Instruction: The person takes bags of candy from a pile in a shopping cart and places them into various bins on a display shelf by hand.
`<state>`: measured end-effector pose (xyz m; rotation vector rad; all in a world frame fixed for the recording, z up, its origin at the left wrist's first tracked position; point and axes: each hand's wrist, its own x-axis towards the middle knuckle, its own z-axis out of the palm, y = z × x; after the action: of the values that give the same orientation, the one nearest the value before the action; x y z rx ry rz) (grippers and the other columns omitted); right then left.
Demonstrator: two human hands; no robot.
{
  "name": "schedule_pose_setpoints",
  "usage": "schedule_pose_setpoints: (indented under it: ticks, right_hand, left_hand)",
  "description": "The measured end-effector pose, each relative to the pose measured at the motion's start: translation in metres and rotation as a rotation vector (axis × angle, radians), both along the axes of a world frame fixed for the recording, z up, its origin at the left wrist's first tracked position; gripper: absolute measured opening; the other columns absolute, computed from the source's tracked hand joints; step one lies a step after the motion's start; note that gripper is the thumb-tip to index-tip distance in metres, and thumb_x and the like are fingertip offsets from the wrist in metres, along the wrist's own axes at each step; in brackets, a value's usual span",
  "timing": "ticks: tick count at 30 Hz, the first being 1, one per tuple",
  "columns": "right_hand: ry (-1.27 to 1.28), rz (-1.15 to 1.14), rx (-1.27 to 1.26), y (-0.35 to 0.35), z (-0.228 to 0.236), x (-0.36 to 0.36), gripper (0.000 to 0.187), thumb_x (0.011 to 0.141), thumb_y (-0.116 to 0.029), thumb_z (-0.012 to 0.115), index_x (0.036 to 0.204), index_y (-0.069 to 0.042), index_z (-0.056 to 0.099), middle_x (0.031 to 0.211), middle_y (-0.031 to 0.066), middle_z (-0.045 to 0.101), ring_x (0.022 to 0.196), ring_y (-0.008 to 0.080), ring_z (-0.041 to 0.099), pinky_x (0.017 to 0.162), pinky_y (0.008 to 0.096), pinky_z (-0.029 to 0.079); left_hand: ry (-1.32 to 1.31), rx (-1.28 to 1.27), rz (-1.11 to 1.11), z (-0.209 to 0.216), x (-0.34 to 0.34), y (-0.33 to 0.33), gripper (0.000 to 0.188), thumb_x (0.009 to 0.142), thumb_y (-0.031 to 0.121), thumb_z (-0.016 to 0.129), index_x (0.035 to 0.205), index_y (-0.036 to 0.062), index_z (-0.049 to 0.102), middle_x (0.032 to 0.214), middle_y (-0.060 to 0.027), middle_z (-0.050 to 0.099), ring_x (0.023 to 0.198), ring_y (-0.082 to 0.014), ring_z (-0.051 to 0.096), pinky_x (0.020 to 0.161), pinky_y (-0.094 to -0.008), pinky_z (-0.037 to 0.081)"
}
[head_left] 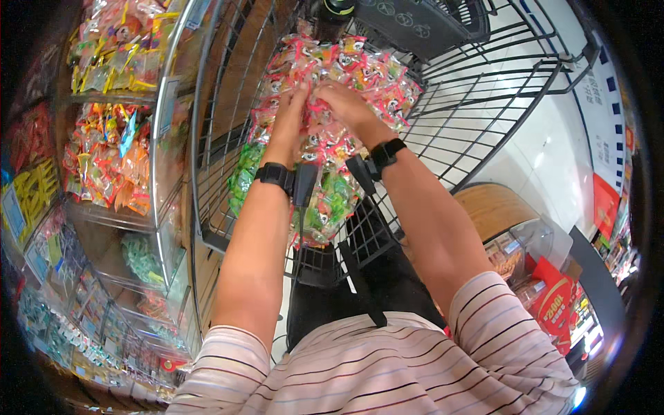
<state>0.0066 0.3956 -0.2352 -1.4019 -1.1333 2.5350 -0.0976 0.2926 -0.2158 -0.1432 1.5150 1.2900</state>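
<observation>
Inside a black wire shopping cart (477,104) lies a large heap of small wrapped candies (360,69) in clear, pink and red wrappers. Green-wrapped candies (332,197) show at the near end and left side of the heap. My left hand (293,104) reaches down into the middle of the heap, thumb side up, its other fingers hidden. Close beside it, my right hand (340,104) bends its fingers down around candies; the fingertips are hidden. Both wrists wear black straps with small devices.
Shelves with clear bins of packaged sweets (111,152) run along the left, close to the cart. A dark bottle (337,10) stands at the cart's far end, near a black child-seat panel (429,24). To the right are a round wooden display (491,207) and pale floor tiles.
</observation>
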Motion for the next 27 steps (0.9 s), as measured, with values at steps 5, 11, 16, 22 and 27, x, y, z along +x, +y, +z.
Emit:
schedule_pose_setpoints:
  ticks: [5, 11, 16, 22, 27]
  right_hand:
    - [0.063, 0.104, -0.025, -0.01, 0.035, 0.035, 0.04, 0.087, -0.029, 0.067, 0.121, -0.009, 0.06, 0.109, 0.0066, 0.056, 0.095, 0.0161, 0.06, 0.071, 0.0357, 0.063]
    - [0.09, 0.099, 0.002, -0.034, 0.094, 0.042, 0.045, 0.092, -0.032, 0.065, 0.131, -0.012, 0.056, 0.118, 0.0044, 0.058, 0.098, 0.0132, 0.061, 0.068, 0.0306, 0.06]
    - [0.118, 0.049, 0.03, -0.051, 0.138, 0.045, 0.044, 0.094, -0.033, 0.063, 0.13, -0.009, 0.057, 0.112, 0.0017, 0.061, 0.097, 0.0157, 0.065, 0.069, 0.0339, 0.061]
    - [0.241, -0.05, -0.098, -0.068, 0.184, 0.055, 0.035, 0.098, -0.031, 0.057, 0.125, -0.009, 0.059, 0.112, 0.0041, 0.066, 0.092, 0.0185, 0.068, 0.07, 0.0368, 0.062]
    - [0.367, -0.036, -0.124, -0.086, 0.209, 0.057, 0.031, 0.099, -0.029, 0.053, 0.121, -0.007, 0.061, 0.111, 0.0079, 0.069, 0.095, 0.0212, 0.069, 0.07, 0.0383, 0.062]
  left_hand:
    - [-0.178, 0.178, -0.036, 0.029, 0.001, -0.04, 0.046, 0.097, 0.041, 0.061, 0.134, 0.0164, 0.051, 0.134, -0.0041, 0.05, 0.122, -0.0246, 0.052, 0.086, -0.0503, 0.058]
    - [-0.115, 0.2, -0.08, 0.072, 0.012, -0.064, 0.04, 0.093, 0.036, 0.068, 0.127, 0.0168, 0.055, 0.125, -0.0005, 0.053, 0.119, -0.0176, 0.05, 0.081, -0.0448, 0.059]
    - [-0.082, 0.217, -0.081, 0.113, 0.014, -0.077, 0.042, 0.093, 0.031, 0.069, 0.129, 0.0147, 0.054, 0.12, -0.0021, 0.057, 0.111, -0.0165, 0.056, 0.076, -0.039, 0.06]
    - [-0.131, 0.38, -0.02, 0.159, 0.014, -0.105, 0.047, 0.095, 0.03, 0.065, 0.135, 0.0122, 0.048, 0.126, -0.0058, 0.057, 0.112, -0.0184, 0.059, 0.076, -0.04, 0.061]
    - [-0.16, 0.458, -0.036, 0.188, 0.015, -0.129, 0.052, 0.096, 0.032, 0.063, 0.139, 0.0111, 0.045, 0.129, -0.0083, 0.056, 0.115, -0.0205, 0.06, 0.081, -0.0426, 0.061]
